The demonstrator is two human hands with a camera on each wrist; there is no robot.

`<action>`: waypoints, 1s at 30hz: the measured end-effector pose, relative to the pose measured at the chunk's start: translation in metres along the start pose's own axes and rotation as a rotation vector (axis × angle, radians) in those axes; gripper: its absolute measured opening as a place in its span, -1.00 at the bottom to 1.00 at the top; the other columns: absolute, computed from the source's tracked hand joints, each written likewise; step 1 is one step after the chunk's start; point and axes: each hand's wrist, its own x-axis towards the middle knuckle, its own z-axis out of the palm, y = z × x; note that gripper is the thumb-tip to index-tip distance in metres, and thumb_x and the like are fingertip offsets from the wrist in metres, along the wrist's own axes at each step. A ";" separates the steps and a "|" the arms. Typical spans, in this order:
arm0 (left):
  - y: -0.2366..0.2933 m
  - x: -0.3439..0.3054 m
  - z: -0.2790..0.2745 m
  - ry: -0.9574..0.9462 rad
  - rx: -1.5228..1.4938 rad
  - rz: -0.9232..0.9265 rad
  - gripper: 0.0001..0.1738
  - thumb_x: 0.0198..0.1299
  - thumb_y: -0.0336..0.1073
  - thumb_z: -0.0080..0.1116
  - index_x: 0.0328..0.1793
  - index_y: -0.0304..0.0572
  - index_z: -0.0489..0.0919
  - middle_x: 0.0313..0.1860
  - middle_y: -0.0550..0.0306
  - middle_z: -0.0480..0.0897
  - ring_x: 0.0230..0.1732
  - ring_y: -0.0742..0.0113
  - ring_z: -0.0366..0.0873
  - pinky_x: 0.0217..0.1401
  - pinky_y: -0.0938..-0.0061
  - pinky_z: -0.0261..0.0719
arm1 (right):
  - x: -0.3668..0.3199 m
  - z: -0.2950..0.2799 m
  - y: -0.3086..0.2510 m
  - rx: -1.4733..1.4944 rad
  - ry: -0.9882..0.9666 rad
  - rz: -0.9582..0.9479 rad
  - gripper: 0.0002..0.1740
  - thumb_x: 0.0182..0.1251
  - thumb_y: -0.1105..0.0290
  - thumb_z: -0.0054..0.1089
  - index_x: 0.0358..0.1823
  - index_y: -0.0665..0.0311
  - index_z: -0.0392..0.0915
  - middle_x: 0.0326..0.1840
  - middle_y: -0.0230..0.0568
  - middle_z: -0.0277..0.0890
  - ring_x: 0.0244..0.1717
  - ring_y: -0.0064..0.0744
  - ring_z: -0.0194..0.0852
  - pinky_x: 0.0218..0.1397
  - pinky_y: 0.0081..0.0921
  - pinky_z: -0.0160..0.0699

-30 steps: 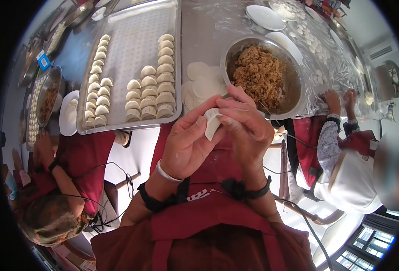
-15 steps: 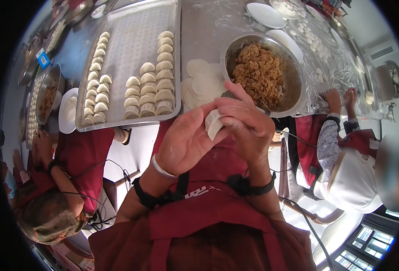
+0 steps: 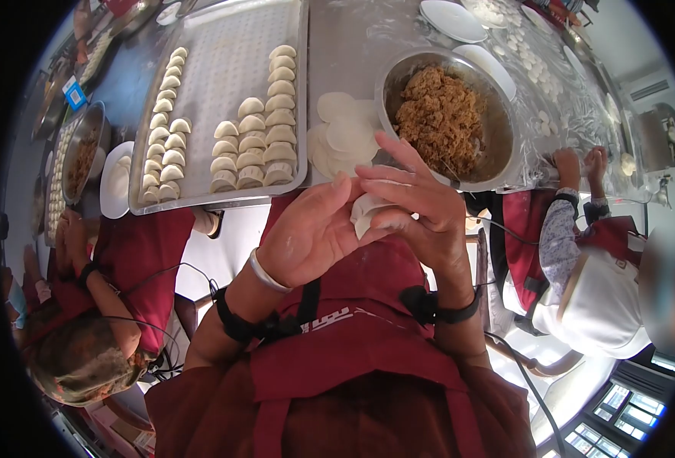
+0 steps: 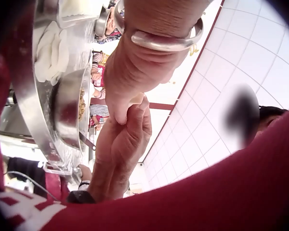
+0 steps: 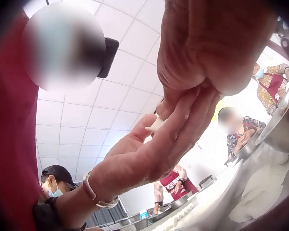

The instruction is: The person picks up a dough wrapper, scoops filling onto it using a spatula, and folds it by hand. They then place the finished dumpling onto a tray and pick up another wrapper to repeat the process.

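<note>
A whitish dumpling (image 3: pixel 366 214) sits between the two hands, above the front edge of the table. My left hand (image 3: pixel 307 233) carries it on long, fairly straight fingers, with the thumb raised beside it. My right hand (image 3: pixel 421 210) pinches the dumpling's edge between thumb and bent forefinger, while other fingers extend outward. In the right wrist view, a pale tip of the dumpling (image 5: pixel 156 125) shows between the hands; most of it is hidden. Round wrappers (image 3: pixel 345 133) lie overlapping just beyond the hands.
A metal tray (image 3: pixel 219 76) with rows of dumplings stands at the left. At the right is a steel bowl (image 3: pixel 498 145) of brown filling (image 3: pixel 438 114). White plates (image 3: pixel 453 21) and flour-dusted dough pieces lie farther back. Other people work on both sides.
The left thumb has lifted off the dumpling. The right thumb and forefinger have worked along its edge, and it looks more closed. Both hands have dipped slightly lower.
</note>
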 end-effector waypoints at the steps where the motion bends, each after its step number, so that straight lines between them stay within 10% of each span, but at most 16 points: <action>1: 0.000 0.001 0.000 -0.026 0.047 0.009 -0.40 0.57 -0.04 -0.25 0.46 -0.45 0.26 0.40 -0.07 0.39 0.42 0.21 0.37 0.56 0.13 0.25 | 0.000 0.000 0.000 -0.001 -0.004 -0.029 -0.83 0.03 0.43 0.45 -0.30 0.25 0.72 -0.03 -0.16 0.73 0.35 0.06 0.47 0.49 0.04 0.21; 12: -0.015 -0.002 0.013 0.104 0.429 0.291 -0.42 0.41 -0.53 -0.03 0.54 -0.41 0.21 0.32 -0.02 0.49 0.30 0.30 0.49 0.38 0.33 0.51 | -0.003 0.023 0.000 0.073 0.350 0.001 -0.84 0.09 0.60 0.37 -0.26 0.33 0.70 -0.11 -0.11 0.73 0.28 0.05 0.53 0.43 0.04 0.30; 30: -0.015 -0.007 0.008 0.167 0.648 0.311 -0.51 0.48 -0.45 -0.07 0.50 -0.38 0.29 0.12 0.04 0.60 0.02 0.36 0.63 0.11 0.44 0.68 | -0.002 0.019 -0.004 -0.048 0.225 -0.061 -0.86 0.08 0.61 0.34 -0.28 0.34 0.66 -0.13 -0.12 0.72 0.22 0.05 0.58 0.40 0.04 0.37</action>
